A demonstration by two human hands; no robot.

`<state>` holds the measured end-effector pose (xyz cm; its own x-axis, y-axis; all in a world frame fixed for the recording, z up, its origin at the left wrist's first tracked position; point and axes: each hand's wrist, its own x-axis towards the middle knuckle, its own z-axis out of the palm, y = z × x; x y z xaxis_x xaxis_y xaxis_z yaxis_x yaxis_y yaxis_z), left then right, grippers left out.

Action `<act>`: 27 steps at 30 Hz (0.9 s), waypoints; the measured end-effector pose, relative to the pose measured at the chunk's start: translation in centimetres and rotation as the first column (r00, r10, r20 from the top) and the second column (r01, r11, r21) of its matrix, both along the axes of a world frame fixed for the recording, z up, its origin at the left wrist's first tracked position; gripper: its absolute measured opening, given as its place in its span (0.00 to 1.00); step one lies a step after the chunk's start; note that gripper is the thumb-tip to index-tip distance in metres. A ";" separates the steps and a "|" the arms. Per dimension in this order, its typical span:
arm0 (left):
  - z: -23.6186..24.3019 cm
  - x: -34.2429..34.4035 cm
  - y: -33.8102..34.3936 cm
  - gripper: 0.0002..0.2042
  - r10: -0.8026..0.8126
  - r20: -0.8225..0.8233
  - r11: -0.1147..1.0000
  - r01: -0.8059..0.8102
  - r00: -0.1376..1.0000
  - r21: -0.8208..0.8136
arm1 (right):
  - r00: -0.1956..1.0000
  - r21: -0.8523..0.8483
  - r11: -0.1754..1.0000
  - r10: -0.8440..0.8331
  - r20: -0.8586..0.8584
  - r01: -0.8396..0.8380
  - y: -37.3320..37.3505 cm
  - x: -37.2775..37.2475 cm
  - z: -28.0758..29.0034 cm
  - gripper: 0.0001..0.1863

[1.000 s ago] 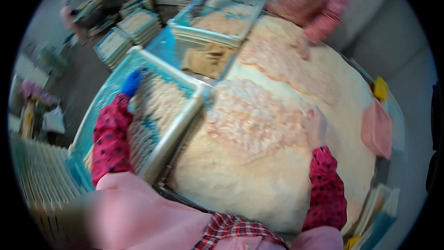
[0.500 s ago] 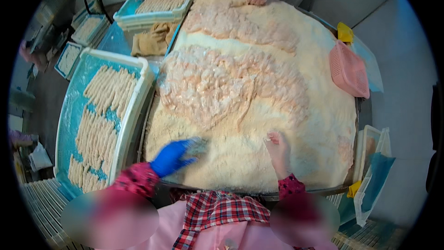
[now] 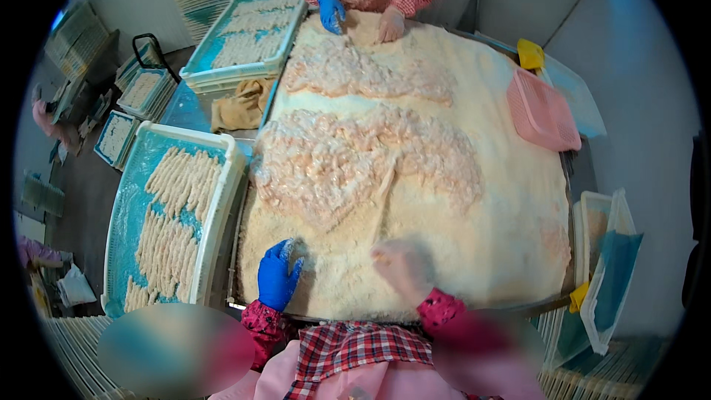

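My left hand (image 3: 278,275), in a blue glove, is held just over the pale crumbs (image 3: 337,274) at the table's near edge. Its thumb and fingers are apart, with crumbs on the tips and nothing visible between them. To its right, my right hand (image 3: 404,270) is smeared by motion above the crumbs, so its grip does not show. A thin crumb-dusted meat strip (image 3: 386,196) runs from the wet pink mound of raw meat strips (image 3: 318,159) toward that hand. Whether they touch, I cannot tell.
At left stands a white tray (image 3: 235,170) holding rows of crumbed strips on blue lining. A similar tray (image 3: 194,74) is farther back, beside a brown cloth (image 3: 241,106). A pink basket (image 3: 544,115) sits at the right edge. Across the table, a co-worker's hands (image 3: 331,12) work.
My left hand has turned upright and come nearer the edge. My right hand has moved left and down toward the strip. The view has tilted up, showing more of the co-worker.
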<state>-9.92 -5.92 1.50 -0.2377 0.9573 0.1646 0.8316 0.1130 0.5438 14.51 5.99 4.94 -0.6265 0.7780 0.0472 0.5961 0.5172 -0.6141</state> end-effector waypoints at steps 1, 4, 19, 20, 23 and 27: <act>-0.4 0.4 -0.2 0.19 0.020 0.020 0.999 -0.019 1.000 -0.039 | 1.000 0.015 1.000 0.025 -0.009 -0.025 -1.5 0.4 0.4 0.17; -1.9 2.9 1.2 0.16 0.081 0.192 0.997 -0.077 0.978 -0.027 | 0.995 0.064 0.995 -0.072 -0.068 0.077 -3.7 2.0 0.3 0.25; -1.5 6.6 2.9 0.25 -0.291 0.121 0.957 0.290 0.949 0.021 | 0.977 0.099 0.978 -0.192 0.088 0.184 -2.5 8.4 -0.4 0.29; -1.1 7.5 3.0 0.25 -0.352 0.078 0.936 0.350 0.933 0.033 | 0.991 0.179 0.983 -0.058 0.120 0.035 -2.8 6.4 -0.7 0.29; -4.0 8.9 3.2 0.23 -0.470 -0.050 0.880 0.472 0.881 0.050 | 0.982 0.265 0.953 0.106 0.154 -0.144 -1.5 3.7 -2.5 0.28; -2.1 3.3 3.8 0.21 -0.195 0.235 0.931 0.255 0.952 -0.262 | 0.996 0.199 0.977 -0.070 -0.055 0.080 2.2 9.7 -6.3 0.21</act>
